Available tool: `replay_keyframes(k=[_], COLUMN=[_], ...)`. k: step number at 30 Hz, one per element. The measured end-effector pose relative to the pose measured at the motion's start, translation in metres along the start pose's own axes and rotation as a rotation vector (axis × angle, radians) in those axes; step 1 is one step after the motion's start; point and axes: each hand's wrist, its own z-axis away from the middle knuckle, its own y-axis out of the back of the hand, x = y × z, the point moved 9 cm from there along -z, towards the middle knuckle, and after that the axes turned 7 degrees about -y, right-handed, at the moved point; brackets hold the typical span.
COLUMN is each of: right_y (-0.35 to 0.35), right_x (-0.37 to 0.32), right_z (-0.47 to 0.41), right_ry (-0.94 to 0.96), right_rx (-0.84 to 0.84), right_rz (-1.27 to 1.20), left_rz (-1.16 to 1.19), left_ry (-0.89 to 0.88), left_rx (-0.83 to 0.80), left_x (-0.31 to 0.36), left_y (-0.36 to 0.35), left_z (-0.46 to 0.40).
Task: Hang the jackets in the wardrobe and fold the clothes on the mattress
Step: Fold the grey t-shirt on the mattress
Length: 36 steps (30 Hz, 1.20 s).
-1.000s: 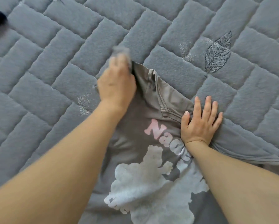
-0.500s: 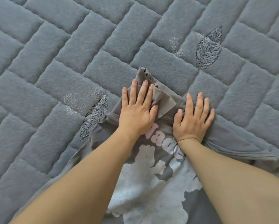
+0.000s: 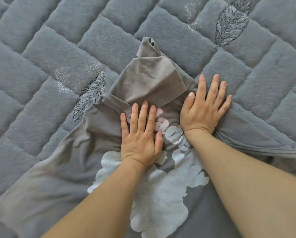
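grey jersey cloth, thin and limp — that is what the t-shirt [image 3: 61, 169] looks like, spread print-side up on the quilted mattress [image 3: 40, 69]. its top end points away from the person, and a flap of fabric [image 3: 149, 83], a sleeve or shoulder by the look of it, lies doubled over toward the middle, just above the pink lettering and the pale printed figure.

both hands lie flat on the shirt with straight, spread fingers, pinching nothing. the left hand [image 3: 140, 138] presses down at the lower edge of the folded flap, partly covering the pink letters. the right hand [image 3: 203, 110] presses just beside it on the right shoulder area, its fingertips reaching the edge of the cloth where it meets the mattress. the two hands are near each other but not touching.

as a guess at handling: the shirt should be light and very soft, with no stiffness to hold a crease, so it will likely slump or spring open unless smoothed flat. the plush mattress surface probably grips it a little, which may help keep it in place. the printed patch may be slightly tackier and stiffer than the bare cloth. the best places to take hold seem to be seams and hems — the shoulder seam, the sleeve edge — pinched lightly rather than grabbed in a bunch. the bottom hem is out of view.
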Motion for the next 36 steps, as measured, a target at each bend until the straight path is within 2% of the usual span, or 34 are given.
replay_keyframes(k=[6,10,12,14,19,21,22,26,27,29,33,34,35,36], right_y=[0.006,0.021,0.048,0.073,0.092,0.094,0.097,0.102,0.101,0.103,0.116,0.12,0.124,0.13], right_x=[-0.006,0.006,0.053,0.124,0.278,0.317,0.334,0.371,0.375,0.376,0.354,0.337,0.315,0.29], right_z=[0.001,0.012,0.015,0.015,0.045,0.051,0.051,0.05,0.051,0.051,0.052,0.048,0.041,0.034], right_ry=[0.014,0.143,0.121,0.05,-0.08,-0.17,-0.227,-0.395,-0.44,-0.555,-0.798,-0.801,-0.776,-0.739], right_rx=[-0.112,-0.258,-0.21,-0.171,-0.382,-0.449,-0.466,-0.548,-0.588,-0.631,-0.683,-0.697,-0.719,-0.735], right_rz=[-0.049,-0.327,-0.396,-0.329,-0.021,0.004,0.007,0.01,-0.054,-0.263,-0.687,-0.818,-0.971,-1.137], left_rz=[-0.047,-0.065,-0.056,-0.051,-0.008,0.027,0.041,0.09,0.068,0.048,0.066,0.225,0.491,0.822], left_ry=[0.012,-0.002,-0.012,-0.009,0.094,0.056,-0.022,-0.516,-0.596,-0.633,-0.514,-0.42,-0.241,0.009], left_rx=[0.049,0.106,0.104,0.056,-0.084,-0.102,-0.09,-0.124,-0.135,-0.108,0.05,0.05,0.032,0.026], left_x=[-0.005,-0.011,-0.011,-0.009,-0.001,0.049,0.089,0.27,0.302,0.337,0.341,0.334,0.316,0.292], left_y=[0.003,0.004,0.003,0.002,0.012,0.014,0.013,-0.003,-0.008,-0.012,0.004,0.006,0.01,0.014], left_z=[0.003,0.003,0.002,0.002,0.006,0.02,0.033,0.121,0.141,0.161,0.148,0.138,0.125,0.116])
